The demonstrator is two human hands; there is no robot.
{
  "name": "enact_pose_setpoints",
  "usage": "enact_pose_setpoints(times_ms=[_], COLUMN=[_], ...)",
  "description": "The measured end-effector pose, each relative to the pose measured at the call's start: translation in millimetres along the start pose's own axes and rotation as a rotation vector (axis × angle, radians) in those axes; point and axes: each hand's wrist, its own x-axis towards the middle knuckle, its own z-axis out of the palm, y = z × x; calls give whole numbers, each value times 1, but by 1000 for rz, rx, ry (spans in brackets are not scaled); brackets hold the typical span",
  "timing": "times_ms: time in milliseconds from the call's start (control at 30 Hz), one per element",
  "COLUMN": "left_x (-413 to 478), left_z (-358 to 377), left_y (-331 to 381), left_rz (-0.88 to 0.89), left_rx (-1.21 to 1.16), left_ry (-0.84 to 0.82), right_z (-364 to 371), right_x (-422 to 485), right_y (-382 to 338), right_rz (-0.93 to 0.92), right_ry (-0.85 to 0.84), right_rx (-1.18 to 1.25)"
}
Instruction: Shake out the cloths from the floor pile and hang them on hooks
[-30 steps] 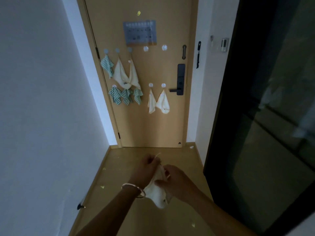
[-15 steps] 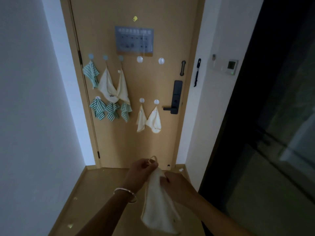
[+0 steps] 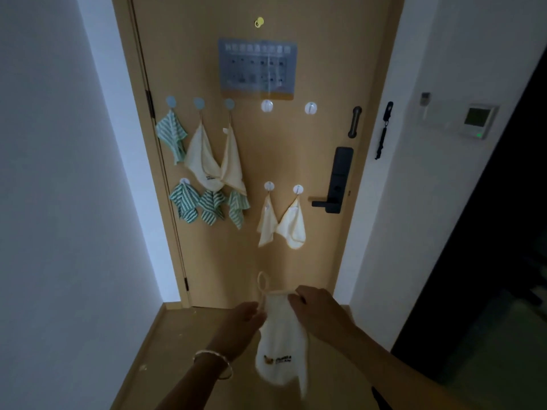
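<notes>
- Since half a second ago the person has stepped nearer the door [image 3: 296, 161], which now fills more of the head view. The right hand [image 3: 318, 313] has gone up to the top hem of the cream cloth [image 3: 281, 335].
- In the head view, the cream cloth hangs in the air low in front of the door, held between both hands. Its hanging loop [image 3: 261, 282] stands up at the top left corner.
- A small printed logo [image 3: 277, 360] with a short line of text sits near the cloth's lower end, too blurred to read.
- The grey notice [image 3: 257, 69] stuck on the door carries rows of marks and lettering that I cannot make out from here.
- The left hand [image 3: 241, 321], with a bracelet [image 3: 214, 362] on its wrist, reaches up from below. Its fingers pinch the cloth's left edge just under the loop.
- The right hand comes in from the right with its back upward, fingers curled and pinching the top hem.
- Two white hooks [image 3: 267, 105] sit just under the notice. Green striped cloths [image 3: 184, 202] and other cream cloths [image 3: 291, 224] hang from hooks beside and below them.
- A black lock handle [image 3: 337, 179] is on the door's right side.
</notes>
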Motion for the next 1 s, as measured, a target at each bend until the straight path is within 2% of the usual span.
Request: enact_pose_setpoints(times_ms=[67, 167, 367, 533, 600, 667, 767, 1000], left_x=[23, 64, 167, 241, 262, 284, 315, 376], left_z=[-2, -6, -11, -5, -1, -4, -13, -21], left_y=[-9, -10, 9, 18, 18, 22, 34, 35], left_rz=[-44, -76, -169, -160, -165, -134, -121, -84], left_rx=[83, 84, -168, -123, 11, 127, 98, 74], left_ry=[31, 108, 192, 20, 8, 99, 211, 259], right_z=[1, -1, -24, -52, -61, -64, -70, -72], right_x=[26, 70, 185, 266, 284, 302, 329, 384], right_y=[3, 10, 20, 34, 40, 49, 60, 63], right_rz=[-12, -36, -113, -144, -156, -165, -139, -123], right_ry=[-17, -57, -47, -50, -80, -69, -28, -27], right_rx=[3, -8, 78, 157, 156, 163, 152, 81])
